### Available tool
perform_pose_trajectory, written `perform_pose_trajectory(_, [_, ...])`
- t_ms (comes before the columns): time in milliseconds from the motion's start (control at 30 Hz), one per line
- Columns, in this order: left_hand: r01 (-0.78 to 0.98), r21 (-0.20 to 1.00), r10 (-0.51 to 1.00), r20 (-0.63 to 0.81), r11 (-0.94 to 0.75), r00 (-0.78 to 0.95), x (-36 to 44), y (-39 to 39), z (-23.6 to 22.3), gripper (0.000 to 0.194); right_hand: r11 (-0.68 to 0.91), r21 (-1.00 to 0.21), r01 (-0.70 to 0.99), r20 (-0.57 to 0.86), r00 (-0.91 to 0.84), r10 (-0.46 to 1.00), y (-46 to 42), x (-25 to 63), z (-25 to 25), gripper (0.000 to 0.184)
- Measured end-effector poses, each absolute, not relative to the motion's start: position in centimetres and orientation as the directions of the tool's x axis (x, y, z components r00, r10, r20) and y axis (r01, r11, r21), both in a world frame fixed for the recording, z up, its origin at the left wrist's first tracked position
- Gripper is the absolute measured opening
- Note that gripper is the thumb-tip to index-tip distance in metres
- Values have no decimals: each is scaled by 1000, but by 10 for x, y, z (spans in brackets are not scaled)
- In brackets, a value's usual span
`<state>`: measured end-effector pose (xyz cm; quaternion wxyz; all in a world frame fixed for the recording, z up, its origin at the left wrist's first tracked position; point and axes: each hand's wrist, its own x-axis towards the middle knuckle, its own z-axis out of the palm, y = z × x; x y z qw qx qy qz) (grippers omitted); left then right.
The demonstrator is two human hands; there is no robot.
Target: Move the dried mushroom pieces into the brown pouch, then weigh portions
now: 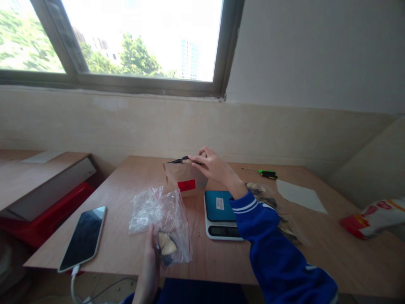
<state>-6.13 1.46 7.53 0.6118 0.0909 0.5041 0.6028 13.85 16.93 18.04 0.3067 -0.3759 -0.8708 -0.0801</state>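
My right hand point(212, 165) reaches forward over the wooden table point(126, 185) and pinches the open top edge of a brown paper bag point(183, 177) with a red label, which stands upright. My left hand point(151, 257) is at the table's near edge, fingers closed on a clear zip bag point(171, 219) with pale and dark pieces inside. A second clear plastic bag point(144, 209) lies just left of it. A small digital scale point(220, 213) with a blue top sits under my right forearm.
A phone point(84, 236) on a charging cable lies at the near left. A green-handled tool point(267, 173) and a white paper sheet point(299, 195) are at the far right. A clear bag of brown pieces point(268, 198) lies beside the scale. A red-and-white packet point(373, 217) is at the right edge.
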Motion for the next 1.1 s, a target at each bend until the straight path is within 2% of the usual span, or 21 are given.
perform_pose_trajectory(133, [-681,666,827,-539,304,-158,-62,15,76,33,650,40,759,605,-536,588,168,140,182,33])
perform_pose_trajectory(333, [-671,676,844,-518,304,-139,-62,14,73,33,683,-60,728,630,-503,592,170,139,178,32])
perform_pose_trajectory(467, [-673,678,856,-501,297,-126,-63,14,71,33,709,20,705,548,-601,582,167,136,181,27])
perform_pose_trajectory(533, [-675,669,858,-503,310,-105,-63,14,72,34,723,17,691,519,-624,584,167,135,181,24])
perform_pose_trajectory(667, [-672,658,835,-539,338,-107,-61,13,80,32,709,-145,690,597,-511,619,169,134,178,26])
perform_pose_trajectory(800, [-666,660,828,-550,348,-112,-59,13,83,33,672,-327,664,631,-375,678,175,128,184,40])
perform_pose_trajectory(900, [-664,669,846,-523,335,-100,-61,13,78,35,680,-470,563,597,-364,714,184,123,191,43])
perform_pose_trajectory(1000, [-663,677,867,-492,320,-84,-64,14,69,36,636,-603,481,529,-356,770,192,118,193,38])
perform_pose_trajectory(1100, [-660,678,868,-490,322,-79,-65,15,66,36,569,-680,462,467,-326,822,195,114,190,36])
